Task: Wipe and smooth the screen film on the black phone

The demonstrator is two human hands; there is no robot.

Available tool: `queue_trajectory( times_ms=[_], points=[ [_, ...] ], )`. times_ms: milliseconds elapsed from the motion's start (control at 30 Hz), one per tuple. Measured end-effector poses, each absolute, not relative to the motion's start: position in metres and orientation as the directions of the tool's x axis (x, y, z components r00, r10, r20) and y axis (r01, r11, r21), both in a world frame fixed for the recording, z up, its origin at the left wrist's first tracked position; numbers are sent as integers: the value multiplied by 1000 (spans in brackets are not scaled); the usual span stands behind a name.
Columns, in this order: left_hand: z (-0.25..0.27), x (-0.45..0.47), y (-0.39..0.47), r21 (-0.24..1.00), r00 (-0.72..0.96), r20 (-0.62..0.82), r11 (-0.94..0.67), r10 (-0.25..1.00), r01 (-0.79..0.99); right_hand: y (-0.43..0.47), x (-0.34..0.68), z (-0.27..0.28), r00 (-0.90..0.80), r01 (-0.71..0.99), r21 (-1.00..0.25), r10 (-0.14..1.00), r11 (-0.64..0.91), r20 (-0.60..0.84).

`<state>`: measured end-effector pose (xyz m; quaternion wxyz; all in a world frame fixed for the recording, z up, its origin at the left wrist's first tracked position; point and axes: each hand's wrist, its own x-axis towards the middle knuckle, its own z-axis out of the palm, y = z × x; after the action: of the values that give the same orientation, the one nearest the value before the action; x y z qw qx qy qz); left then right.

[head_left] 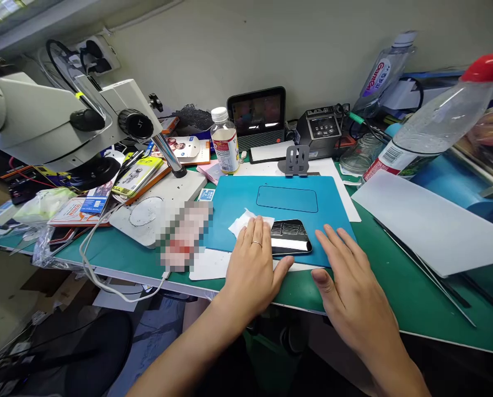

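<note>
A dark, glossy phone screen (290,230) lies on the blue mat (238,193), reflecting a bright white strip. My left hand (255,259) rests flat over its left part, fingers stretched out on a crumpled white tissue (240,223). Its thumb points right along the screen's near edge. To the right of the screen, my right hand (348,281) is spread with the thumb apart, and it holds nothing. Behind the screen, a thin black rounded frame outline (288,199) lies on the mat. The left end of the screen is hidden under my hand and the tissue.
A white microscope (64,121) stands at left. Behind the mat are a white-capped bottle (225,143), a small display (258,116), a grey stand (296,161) and a black control box (321,129). A red-capped bottle (428,121) and white sheet (432,220) are at right.
</note>
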<state>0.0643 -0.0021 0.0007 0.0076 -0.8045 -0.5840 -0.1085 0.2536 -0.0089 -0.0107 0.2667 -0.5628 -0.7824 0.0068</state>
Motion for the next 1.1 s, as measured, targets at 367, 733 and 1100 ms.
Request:
queue_trajectory(
  times_ms=[367, 733, 1100],
  points=[
    [2, 60, -14, 158, 324, 156, -347, 933, 924, -7, 255, -15, -243, 875, -300, 881, 380, 407],
    [26, 36, -6, 178, 437, 160, -462, 885, 869, -9, 257, -14, -234, 878, -304, 885, 370, 403],
    [2, 36, -34, 133, 412, 107, -423, 905, 896, -8, 255, -13, -286, 841, -323, 863, 435, 418]
  ],
)
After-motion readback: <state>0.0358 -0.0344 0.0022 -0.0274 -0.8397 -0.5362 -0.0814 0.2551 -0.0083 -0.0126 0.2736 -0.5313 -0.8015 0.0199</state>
